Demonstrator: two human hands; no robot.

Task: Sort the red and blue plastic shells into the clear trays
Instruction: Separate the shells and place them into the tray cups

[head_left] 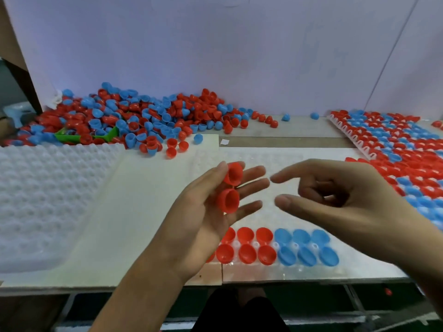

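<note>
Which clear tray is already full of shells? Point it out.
The clear tray on the far right; the centre tray holds two short rows, the left stack none.

Factory packing bench: heaped plastic shells [134, 121], stacked clear trays [48, 188].
</note>
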